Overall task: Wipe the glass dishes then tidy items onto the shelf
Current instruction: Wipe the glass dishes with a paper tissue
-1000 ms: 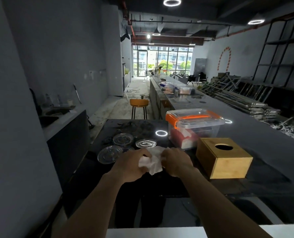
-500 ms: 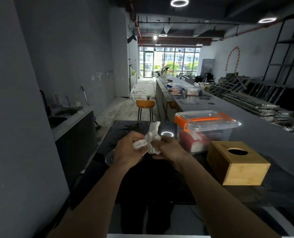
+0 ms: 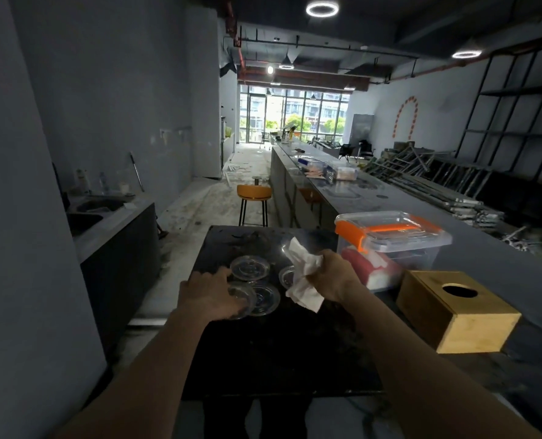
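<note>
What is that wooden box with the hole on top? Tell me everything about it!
The wooden box is a light, yellowish-brown cube that looks like bamboo or pale wood. Its flat top has one dark oval hole, with nothing showing through it. It sits upright on the grey counter, at an angle to the counter's edge, just right of the clear plastic bin with the orange lid clips. Neither hand touches it.

Wooden tissue box with a round hole on top, clear plastic storage bin with orange-latched lid just behind it, orange bar stool beyond the black table, long grey counter, sink counter at left, ring ceiling lights
</note>
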### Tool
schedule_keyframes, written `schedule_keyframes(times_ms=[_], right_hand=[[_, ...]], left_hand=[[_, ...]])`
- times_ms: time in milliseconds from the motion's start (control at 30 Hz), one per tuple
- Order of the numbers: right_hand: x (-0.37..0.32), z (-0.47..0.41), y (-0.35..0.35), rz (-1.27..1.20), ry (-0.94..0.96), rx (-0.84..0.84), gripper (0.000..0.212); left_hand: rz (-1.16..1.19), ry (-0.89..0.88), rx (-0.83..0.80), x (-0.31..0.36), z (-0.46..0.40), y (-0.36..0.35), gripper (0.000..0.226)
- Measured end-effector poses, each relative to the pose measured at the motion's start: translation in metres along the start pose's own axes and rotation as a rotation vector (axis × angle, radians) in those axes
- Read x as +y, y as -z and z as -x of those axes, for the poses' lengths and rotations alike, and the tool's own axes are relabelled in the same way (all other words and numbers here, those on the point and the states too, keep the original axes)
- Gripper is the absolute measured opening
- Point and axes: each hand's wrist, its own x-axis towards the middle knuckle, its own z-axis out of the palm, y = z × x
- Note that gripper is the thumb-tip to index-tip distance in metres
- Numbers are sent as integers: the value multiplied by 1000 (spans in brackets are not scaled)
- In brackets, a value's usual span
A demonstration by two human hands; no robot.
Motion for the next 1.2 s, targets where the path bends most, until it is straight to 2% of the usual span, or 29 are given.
schedule_keyframes(times_ms=[100,133,200,267,333,433,500,567,700,900,967,1100,1200], right_hand=[[7,-14,-3,152,39,-101,49],[7,-18,-2,184,57,-127,44],[4,-23,2,253,107,-150,34],[2,-27,4,395,166,-140,37],[2,-34,1,487,211,-145,44],[4,-44,-6,521,236,-218,51],[6,-48,-9,506,230,-260,57],[8,-50,-13,476,218,-296,60],[10,-53,-20,453,206,-328,64],[6,-51,-19,509,261,-275,58],[3,-50,-15,538,277,-254,63],[-1,-47,-10,444,284,-277,72],[-2,-45,-8,420,311,-205,76]], left_hand=[[47,9,-7,1,-1,-4,88],[121,5,7,2,-3,-2,82],[293,-24,64,5,-10,6,49],[434,-85,93,13,-17,16,19],[477,-157,53,24,-23,22,6],[428,-202,-24,44,-27,18,4],[268,-203,-40,56,-26,12,19],[103,-175,-67,62,-25,6,21],[19,-160,-137,60,-28,-5,28],[198,-161,-96,50,-34,-12,42],[269,-147,-91,47,-34,-13,46],[384,-144,-52,42,-35,-15,55],[442,-155,-92,41,-34,-12,60]])
